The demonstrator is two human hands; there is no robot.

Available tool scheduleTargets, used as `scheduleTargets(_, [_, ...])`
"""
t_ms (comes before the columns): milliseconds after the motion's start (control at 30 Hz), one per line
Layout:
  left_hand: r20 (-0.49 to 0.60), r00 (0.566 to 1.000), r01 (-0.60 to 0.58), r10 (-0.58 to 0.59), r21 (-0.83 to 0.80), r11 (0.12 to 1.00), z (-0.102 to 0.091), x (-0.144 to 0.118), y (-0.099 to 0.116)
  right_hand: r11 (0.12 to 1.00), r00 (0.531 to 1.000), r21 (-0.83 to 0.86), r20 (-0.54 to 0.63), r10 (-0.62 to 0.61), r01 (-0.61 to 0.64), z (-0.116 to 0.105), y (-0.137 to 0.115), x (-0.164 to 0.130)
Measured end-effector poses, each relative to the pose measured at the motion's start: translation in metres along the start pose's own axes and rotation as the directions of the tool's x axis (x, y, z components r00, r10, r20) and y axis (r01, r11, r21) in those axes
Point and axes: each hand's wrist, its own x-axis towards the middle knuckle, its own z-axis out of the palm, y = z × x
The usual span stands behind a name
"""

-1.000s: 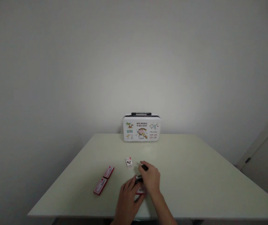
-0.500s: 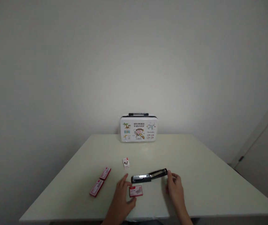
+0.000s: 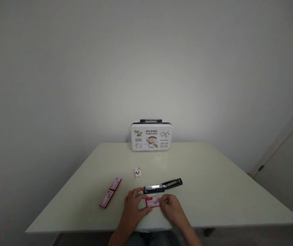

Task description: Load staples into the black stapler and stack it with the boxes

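Note:
A small red and white staple box [image 3: 152, 201] lies on the pale table [image 3: 213, 191] near its front edge. My left hand [image 3: 133, 207] grips the box's left end and my right hand [image 3: 171, 209] grips its right end. Just beyond the box, a black stapler [image 3: 163, 185] lies flat on the table with its arm swung wide apart, metal channel showing. Neither hand touches the stapler.
Two more red staple boxes [image 3: 110, 192] lie end to end at the left. A tiny white box [image 3: 137, 172] stands behind the stapler. A white picture-printed case with a black handle [image 3: 151, 135] stands at the table's far edge by the wall. A door [image 3: 287, 171] is at right.
The stapler, held closed in my hands a second ago, now lies swung apart on the table. My right hand let go of it and moved left onto the staple box.

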Motion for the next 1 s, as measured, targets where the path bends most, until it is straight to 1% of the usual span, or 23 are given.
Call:
scheduleTargets(100, [-0.003,1.000,-0.008,0.008,-0.002,1.000,0.000,-0.001,0.000,0.999,0.999,-0.016,0.037,0.030,-0.029,0.001,-0.003,0.002])
scheduleTargets(167, [0.002,1.000,-0.015,0.015,-0.017,1.000,-0.003,-0.001,-0.001,0.999,0.999,-0.031,0.031,0.038,-0.037,-0.003,-0.003,0.004])
scheduleTargets(367, [-0.020,0.999,-0.045,0.044,-0.059,0.997,-0.008,-0.002,-0.004,0.992,0.998,-0.111,-0.038,0.053,-0.057,-0.040,0.008,0.006])
scheduleTargets(433, [-0.022,0.999,-0.043,0.042,-0.051,0.998,-0.008,-0.003,-0.002,0.981,0.998,-0.189,-0.062,0.031,-0.043,-0.045,0.004,0.004])
scheduleTargets(500, [-0.017,0.999,-0.036,0.036,-0.043,0.998,-0.009,-0.003,0.000,0.957,0.999,-0.291,-0.029,-0.022,0.013,-0.042,-0.007,0.004])
scheduleTargets(600, [-0.007,1.000,-0.027,0.027,-0.035,0.999,-0.010,-0.004,0.005,0.911,0.993,-0.397,0.073,-0.093,0.114,-0.031,-0.031,0.010])
scheduleTargets(667, [-0.010,1.000,-0.029,0.029,-0.032,0.999,-0.012,-0.005,0.007,0.897,0.991,-0.421,0.067,-0.119,0.136,-0.025,-0.045,0.018])
scheduleTargets(767, [-0.021,0.999,-0.044,0.043,-0.015,0.999,-0.013,-0.005,0.010,0.922,0.991,-0.363,0.050,-0.123,0.132,-0.017,-0.054,0.031])
scheduleTargets(900, [-0.030,0.999,-0.043,0.043,0.012,0.999,-0.012,-0.005,0.013,0.958,0.991,-0.259,0.084,-0.101,0.120,0.001,-0.050,0.040])
scheduleTargets(1000, [-0.027,0.999,-0.043,0.043,0.012,0.999,-0.012,-0.005,0.014,0.971,0.996,-0.224,0.042,-0.081,0.089,0.017,-0.047,0.041])
